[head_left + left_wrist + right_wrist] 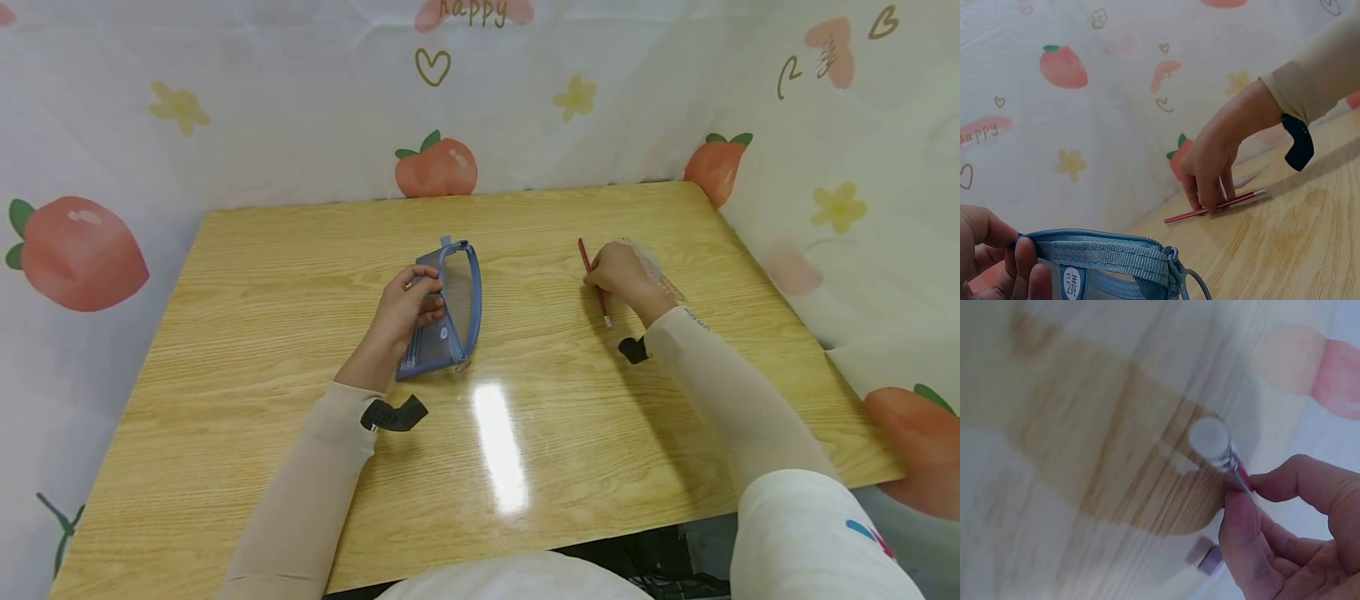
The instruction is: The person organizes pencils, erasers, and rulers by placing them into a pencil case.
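My left hand [408,304] pinches the side of a blue mesh zip pencil case [427,346], which gapes along its zipper. In the left wrist view, thumb and fingers grip the case's rim [1097,234] near a round white label, and the zip pull hangs at the near end. Over on the right, my right hand [621,271] pinches a red pencil [582,252] between thumb and fingers, close over the table. The pencil's white eraser end [1209,437] faces the right wrist camera. Partly hidden behind the right hand lies a flat, clear ruler-like strip [673,288].
The wood-grain table [285,275] meets a white fruit-print cloth [300,125] at its back and right side. A small purplish block [1211,560] lies near the right fingers in the right wrist view. Light glares off the table between the forearms.
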{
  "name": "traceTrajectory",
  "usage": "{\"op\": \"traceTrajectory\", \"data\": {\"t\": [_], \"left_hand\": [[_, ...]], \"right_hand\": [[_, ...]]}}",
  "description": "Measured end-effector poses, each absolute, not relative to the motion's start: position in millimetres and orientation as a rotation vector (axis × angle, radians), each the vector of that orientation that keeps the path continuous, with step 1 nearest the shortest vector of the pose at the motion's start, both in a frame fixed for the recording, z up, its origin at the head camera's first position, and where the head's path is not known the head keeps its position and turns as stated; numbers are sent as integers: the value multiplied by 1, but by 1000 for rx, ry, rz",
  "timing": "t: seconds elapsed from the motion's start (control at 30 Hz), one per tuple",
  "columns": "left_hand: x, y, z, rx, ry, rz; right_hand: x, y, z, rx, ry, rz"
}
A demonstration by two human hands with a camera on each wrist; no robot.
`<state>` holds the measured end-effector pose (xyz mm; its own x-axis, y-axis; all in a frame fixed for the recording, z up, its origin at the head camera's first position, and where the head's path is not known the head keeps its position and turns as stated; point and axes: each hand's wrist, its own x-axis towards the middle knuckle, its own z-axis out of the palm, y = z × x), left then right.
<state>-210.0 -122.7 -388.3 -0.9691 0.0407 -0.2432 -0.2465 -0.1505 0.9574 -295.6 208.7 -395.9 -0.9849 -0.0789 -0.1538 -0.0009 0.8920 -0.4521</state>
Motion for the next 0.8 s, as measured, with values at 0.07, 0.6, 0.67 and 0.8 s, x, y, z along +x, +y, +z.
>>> {"op": "traceTrajectory", "data": {"t": [0.07, 0.6, 0.67, 0.8], "left_hand": [[-211, -123, -389, -237, 1914, 2233], [-210, -124, -390, -231, 1924, 2225], [-210, -123, -390, -235, 1930, 2222], [-211, -122, -391, -236, 1934, 2217]], "right_hand": [[-296, 207, -396, -34, 2842, -767], [-288, 174, -391, 108, 2139, -1499], [-285, 169, -390, 102, 2095, -1533], [-279, 162, -389, 87, 2040, -1591]]}}
